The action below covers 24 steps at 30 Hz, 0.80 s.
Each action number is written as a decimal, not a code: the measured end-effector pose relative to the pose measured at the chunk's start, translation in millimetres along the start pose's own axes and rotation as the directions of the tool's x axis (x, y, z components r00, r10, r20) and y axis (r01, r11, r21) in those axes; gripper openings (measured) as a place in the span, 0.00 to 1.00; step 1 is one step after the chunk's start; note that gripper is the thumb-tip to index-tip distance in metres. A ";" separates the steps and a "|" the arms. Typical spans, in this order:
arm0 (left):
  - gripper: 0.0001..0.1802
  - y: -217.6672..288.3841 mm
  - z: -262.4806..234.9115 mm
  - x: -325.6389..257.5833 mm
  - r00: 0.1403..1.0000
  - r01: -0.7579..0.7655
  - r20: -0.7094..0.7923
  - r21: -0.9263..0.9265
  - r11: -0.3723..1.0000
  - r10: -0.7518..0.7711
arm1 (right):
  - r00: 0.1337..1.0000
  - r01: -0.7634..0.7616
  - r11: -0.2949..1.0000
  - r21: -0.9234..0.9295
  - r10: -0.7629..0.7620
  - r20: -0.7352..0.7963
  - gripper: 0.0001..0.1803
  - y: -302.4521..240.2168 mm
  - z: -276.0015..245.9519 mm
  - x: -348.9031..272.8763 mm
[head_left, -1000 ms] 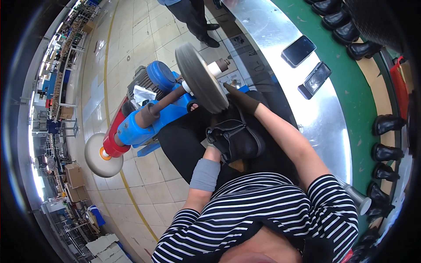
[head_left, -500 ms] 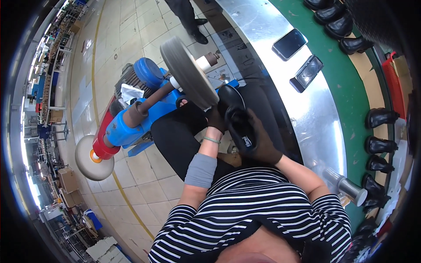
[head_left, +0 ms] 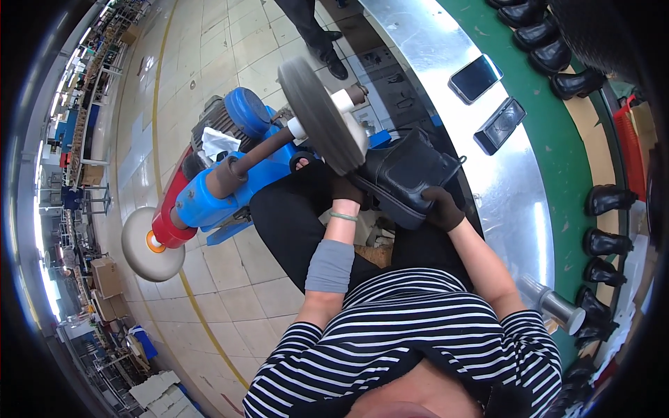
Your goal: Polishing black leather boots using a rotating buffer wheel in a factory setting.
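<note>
A black ankle boot (head_left: 408, 171) lies on its side between my hands, its pull loop toward the metal bench and its sole edge toward me. My right hand (head_left: 444, 208), in a dark brown glove, is closed around the heel end. My left hand (head_left: 346, 189), gloved alike, grips the other end just below the grey-brown buffing wheel (head_left: 317, 115); its fingers are mostly hidden by the boot. That end of the boot is against or very close to the wheel's lower rim; I cannot tell if they touch.
The blue grinding machine (head_left: 209, 195) carries a second, pale wheel (head_left: 152, 244) at far left. On the metal bench (head_left: 512, 209) lie a phone (head_left: 476, 78) and a black device (head_left: 500, 125). Black boots (head_left: 608, 200) line the green belt (head_left: 557, 146). A person's legs (head_left: 313, 35) stand beyond.
The boot has turned from showing its opening to lying side-on, its shaft now toward the bench. My right hand has shifted from its side to the heel end. The view has moved slightly.
</note>
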State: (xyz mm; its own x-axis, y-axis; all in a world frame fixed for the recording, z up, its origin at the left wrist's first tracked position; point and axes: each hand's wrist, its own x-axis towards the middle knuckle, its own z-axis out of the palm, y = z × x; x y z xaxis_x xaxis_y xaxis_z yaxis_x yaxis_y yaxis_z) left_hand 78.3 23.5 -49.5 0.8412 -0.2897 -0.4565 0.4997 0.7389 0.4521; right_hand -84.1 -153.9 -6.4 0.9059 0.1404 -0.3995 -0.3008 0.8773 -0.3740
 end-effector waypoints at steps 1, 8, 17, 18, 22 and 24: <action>0.23 3.3 2.7 -2.5 1.000 0.002 0.028 -0.039 0.999 -0.001 | 1.000 0.013 0.999 -0.042 -0.013 -0.009 0.25 2.9 -3.1 -1.9; 0.25 9.6 2.7 -13.6 0.980 0.133 0.167 -0.165 0.977 -0.105 | 0.983 0.119 0.911 -0.394 -0.165 -0.085 0.38 13.7 -5.3 -24.8; 0.24 -18.1 -47.6 -6.2 0.830 0.305 0.535 -0.202 0.931 -0.156 | 0.941 0.313 0.160 -0.936 -0.188 0.282 0.55 -31.7 101.6 -56.4; 0.23 -18.4 -56.1 -5.4 0.911 0.293 0.332 -0.097 0.951 -0.246 | 0.936 0.326 0.004 -0.945 -0.144 0.322 0.56 -36.6 114.8 -49.3; 0.22 -17.1 -79.0 -8.7 0.929 0.301 0.178 0.145 0.943 -0.324 | 0.965 0.254 -0.515 -0.819 0.076 0.252 0.52 -45.9 155.6 -18.8; 0.21 -14.8 -82.7 -12.1 0.921 0.313 0.181 0.181 0.932 -0.344 | 0.959 0.282 -0.699 -0.657 0.180 0.221 0.49 -38.7 168.2 3.1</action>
State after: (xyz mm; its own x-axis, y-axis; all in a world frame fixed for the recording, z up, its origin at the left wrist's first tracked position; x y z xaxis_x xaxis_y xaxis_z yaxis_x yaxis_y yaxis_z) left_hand 43.7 66.4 -114.1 0.6404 -0.6312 -0.4375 0.7664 0.4882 0.4174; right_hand -19.5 -110.2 147.5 0.8801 0.3936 -0.2654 0.2705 -0.8753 -0.4009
